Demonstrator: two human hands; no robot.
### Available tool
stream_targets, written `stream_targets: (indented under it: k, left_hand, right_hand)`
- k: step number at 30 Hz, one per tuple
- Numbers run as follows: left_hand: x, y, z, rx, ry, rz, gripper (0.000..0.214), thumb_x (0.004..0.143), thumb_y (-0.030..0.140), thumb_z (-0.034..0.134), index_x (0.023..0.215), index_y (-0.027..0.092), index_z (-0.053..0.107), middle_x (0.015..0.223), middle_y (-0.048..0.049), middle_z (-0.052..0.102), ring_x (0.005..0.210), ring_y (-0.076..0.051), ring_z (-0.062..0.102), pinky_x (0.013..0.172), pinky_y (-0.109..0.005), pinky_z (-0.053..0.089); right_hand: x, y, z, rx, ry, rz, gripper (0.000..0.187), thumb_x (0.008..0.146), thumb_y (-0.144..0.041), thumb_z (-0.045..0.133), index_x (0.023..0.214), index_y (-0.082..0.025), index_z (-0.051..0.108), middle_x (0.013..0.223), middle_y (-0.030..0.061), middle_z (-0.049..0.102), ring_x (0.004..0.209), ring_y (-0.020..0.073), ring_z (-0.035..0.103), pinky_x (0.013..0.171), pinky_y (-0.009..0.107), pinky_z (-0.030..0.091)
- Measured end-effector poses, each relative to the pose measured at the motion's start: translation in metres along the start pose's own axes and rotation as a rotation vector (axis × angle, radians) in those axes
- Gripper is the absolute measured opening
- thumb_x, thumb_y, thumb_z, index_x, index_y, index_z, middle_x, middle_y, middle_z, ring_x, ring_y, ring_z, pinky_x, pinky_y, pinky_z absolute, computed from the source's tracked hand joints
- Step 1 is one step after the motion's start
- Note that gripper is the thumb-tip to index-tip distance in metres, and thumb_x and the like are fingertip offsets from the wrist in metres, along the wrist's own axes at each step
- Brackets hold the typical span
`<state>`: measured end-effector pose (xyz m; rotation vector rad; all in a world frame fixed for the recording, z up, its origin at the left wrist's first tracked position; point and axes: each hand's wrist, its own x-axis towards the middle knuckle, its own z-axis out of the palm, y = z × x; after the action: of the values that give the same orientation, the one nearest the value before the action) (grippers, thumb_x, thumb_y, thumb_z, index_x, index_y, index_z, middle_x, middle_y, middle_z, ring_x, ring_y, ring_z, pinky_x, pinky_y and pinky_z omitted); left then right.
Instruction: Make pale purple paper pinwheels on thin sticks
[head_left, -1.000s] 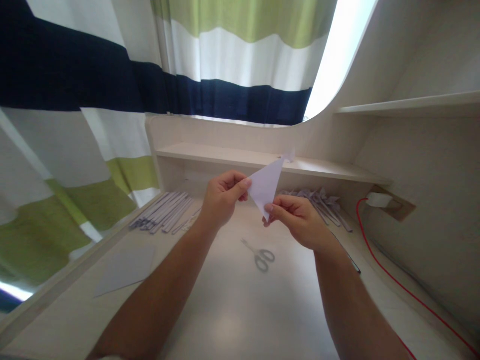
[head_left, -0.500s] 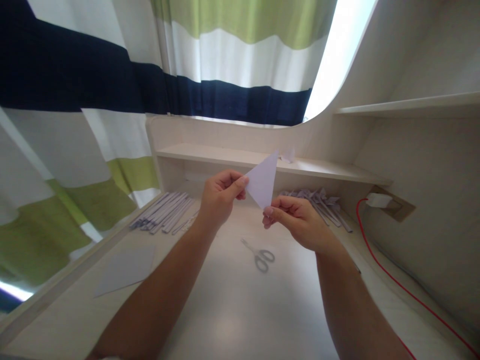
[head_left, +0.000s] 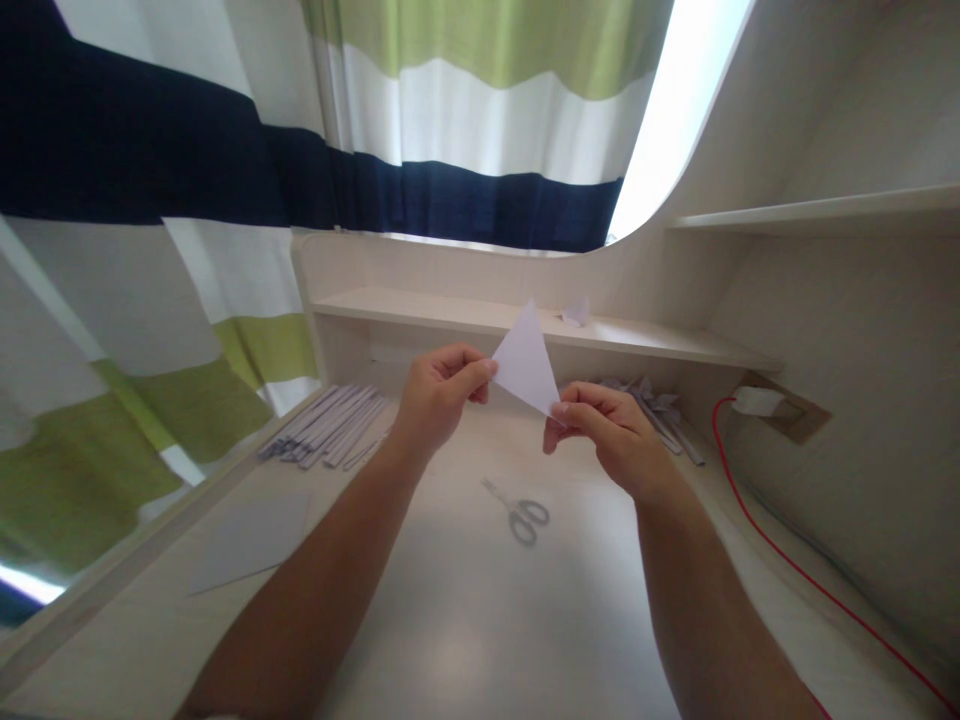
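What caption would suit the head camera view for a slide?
Left hand and right hand pinch a white paper triangle above scissors on a desk.

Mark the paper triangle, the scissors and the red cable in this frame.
paper triangle (head_left: 525, 362): head view, middle of its flat white face.
scissors (head_left: 513, 505): head view, near the pivot where the blades meet the handles.
red cable (head_left: 807, 576): head view, midway along its run across the desk's right side.
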<state>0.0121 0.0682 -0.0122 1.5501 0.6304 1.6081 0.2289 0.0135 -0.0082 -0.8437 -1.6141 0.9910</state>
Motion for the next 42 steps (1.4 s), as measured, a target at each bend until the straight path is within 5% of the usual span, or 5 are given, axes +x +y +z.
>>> stream_targets:
  k: [4,11,22,34,42]
  left_hand:
    - [0.006,-0.008,-0.008,-0.069,0.032,0.0,0.014,0.084,0.032,0.077,0.091,0.02,0.078,0.074,-0.0003,0.072,0.066,-0.013,0.063,0.06,-0.023,0.049]
    - [0.011,-0.011,-0.022,-0.086,-0.234,0.179,0.069,0.074,0.023,0.091,0.138,0.035,0.069,0.146,-0.006,0.066,0.122,-0.025,0.065,0.096,-0.034,0.057]
    - [0.002,-0.002,-0.015,0.087,-0.179,0.247,0.012,0.08,0.023,0.086,0.091,0.021,0.08,0.112,-0.0075,0.071,0.109,-0.021,0.067,0.082,-0.026,0.057]
    - [-0.008,0.007,0.001,0.317,-0.136,0.152,0.007,0.081,0.023,0.083,0.083,0.019,0.077,0.09,-0.0036,0.074,0.085,-0.016,0.064,0.073,-0.027,0.052]
    - [-0.005,-0.004,0.009,-0.053,-0.154,-0.173,0.103,0.068,0.025,0.094,0.155,0.026,0.039,0.128,-0.0134,0.073,0.086,-0.02,0.075,0.065,-0.027,0.059]
  right_hand:
    - [-0.001,-0.003,-0.002,0.116,0.0,0.05,0.021,0.086,-0.028,0.07,0.067,-0.018,0.069,0.063,0.0039,0.072,0.059,0.0173,0.069,0.062,0.031,0.056]
    - [-0.003,-0.009,-0.006,0.22,-0.088,0.133,0.019,0.081,-0.026,0.068,0.063,-0.019,0.066,0.058,0.0042,0.069,0.055,0.0187,0.067,0.058,0.031,0.055]
    - [-0.003,-0.004,-0.012,0.079,-0.15,0.149,0.027,0.093,-0.035,0.067,0.071,-0.019,0.068,0.063,0.0038,0.072,0.059,0.0163,0.067,0.06,0.028,0.056]
    - [-0.004,0.011,0.005,-0.132,0.008,-0.004,0.018,0.091,-0.036,0.081,0.099,-0.021,0.077,0.091,0.0033,0.076,0.078,0.0177,0.069,0.068,0.03,0.054]
    - [0.0,0.013,0.006,-0.045,0.236,-0.089,0.02,0.086,-0.034,0.083,0.102,-0.021,0.082,0.093,0.0046,0.082,0.079,0.0211,0.073,0.068,0.033,0.058]
